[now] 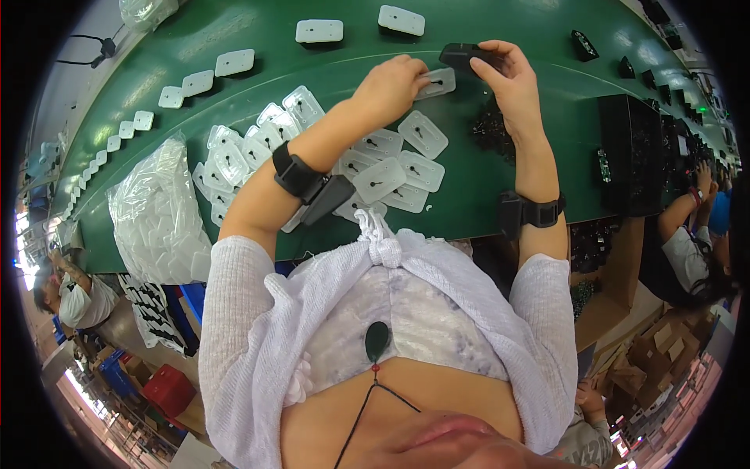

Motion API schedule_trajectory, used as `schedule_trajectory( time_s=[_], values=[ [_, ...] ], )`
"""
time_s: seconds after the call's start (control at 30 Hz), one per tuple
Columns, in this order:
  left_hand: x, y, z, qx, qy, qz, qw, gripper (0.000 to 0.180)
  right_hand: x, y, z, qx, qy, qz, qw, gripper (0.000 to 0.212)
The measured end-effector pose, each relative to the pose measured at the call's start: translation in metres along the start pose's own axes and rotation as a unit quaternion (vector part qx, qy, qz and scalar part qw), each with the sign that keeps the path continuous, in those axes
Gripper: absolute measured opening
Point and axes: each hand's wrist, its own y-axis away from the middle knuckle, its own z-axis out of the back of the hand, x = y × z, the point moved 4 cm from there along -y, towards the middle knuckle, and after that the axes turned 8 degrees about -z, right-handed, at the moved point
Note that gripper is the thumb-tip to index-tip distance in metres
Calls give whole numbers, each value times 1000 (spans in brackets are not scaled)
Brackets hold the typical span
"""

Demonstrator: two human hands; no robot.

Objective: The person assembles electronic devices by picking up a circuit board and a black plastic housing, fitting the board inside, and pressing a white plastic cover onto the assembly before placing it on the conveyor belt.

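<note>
- My left hand (394,84): fingers closed on the near edge of a clear plastic tray (437,81), pinning it flat on the green worktop (328,70) so it stays put beside the part.
- My right hand (508,78): fingers curled round a small black part (461,55), held just above and touching the far end of that tray, lined up over its moulded pocket as far as I can judge.
- Clear plastic tray: at the far middle of the worktop, between my two hands, the only tray pulled away from the pile.
- Pile of empty trays (312,152): heaped loosely near my left forearm, close by so one can be drawn off without stretching.
- Heap of black parts (492,129): under my right wrist, on the side of the hand that picks them up.
- Black wrist straps (297,173), one on each forearm; each carries a small dark unit.
- Bag of spare trays (156,215): clear sack at the near left edge, out of the working area.
- Row of trays (234,62): spaced singly along the far left of the worktop, curving away down the line; whether they are filled I cannot tell.
- Black box (629,152): standing on the right, well apart from my hands.
- Other people: one seated at the right (691,250), another at the near left.
</note>
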Motion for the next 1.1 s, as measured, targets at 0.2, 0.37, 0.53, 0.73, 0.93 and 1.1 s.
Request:
schedule_trajectory(
  time_s=[0.2,0.37,0.53,0.73,0.93,1.1],
  values=[
    [10,-3,13,-17,-21,25,999,23,11,17,-12,43,136,60,988,31],
    [-15,9,7,-17,-156,-73,985,38,17,17,-7,-7,321,126,939,45],
    [-9,6,5,18,-159,-88,983,44,14,19,-7,3,229,103,968,46],
    [-3,14,18,-39,-46,-90,994,47,0,25,-21,48,248,100,962,42],
    [-1,22,18,-12,-14,-102,995,59,-15,26,-33,70,257,99,959,38],
    [3,25,18,10,-45,-89,995,58,-13,27,-39,53,281,144,947,37]
  ],
)
